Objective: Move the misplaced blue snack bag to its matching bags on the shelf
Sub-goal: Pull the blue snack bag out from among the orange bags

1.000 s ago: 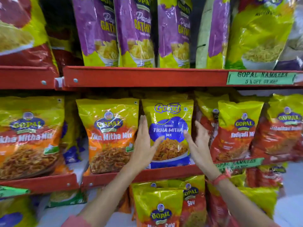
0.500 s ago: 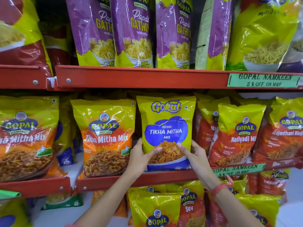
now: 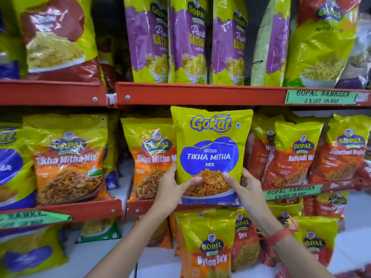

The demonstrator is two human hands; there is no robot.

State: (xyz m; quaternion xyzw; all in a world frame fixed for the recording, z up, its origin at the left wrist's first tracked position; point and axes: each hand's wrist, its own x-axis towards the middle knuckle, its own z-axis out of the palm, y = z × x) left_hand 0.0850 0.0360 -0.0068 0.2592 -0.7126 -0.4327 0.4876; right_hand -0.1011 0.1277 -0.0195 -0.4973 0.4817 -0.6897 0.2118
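Observation:
A yellow snack bag with a blue patch, marked Gokul Tikha Mitha Mix [image 3: 209, 149], is upright in front of the middle shelf. My left hand [image 3: 172, 189] grips its lower left edge and my right hand [image 3: 244, 186] grips its lower right edge, thumbs on the front. The bag's bottom is level with the red shelf rail [image 3: 80, 210]. Bags with the same blue patch show at the far left of the middle shelf [image 3: 10, 167] and on the lower left [image 3: 28, 257], partly cut off.
Orange Gopal Tikha Mitha Mix bags [image 3: 68, 159] stand left of the held bag, red Nadiyadi Mix bags [image 3: 295, 155] to its right. Purple Papdi Gathiya bags [image 3: 188, 41] fill the top shelf. Nylon Sev bags [image 3: 208, 249] stand below. Green price labels [image 3: 321, 96] hang on the rails.
Both hands slid down from the bag's sides to its lower corners and closed on it. The bag has come forward out of the row, nearer the camera.

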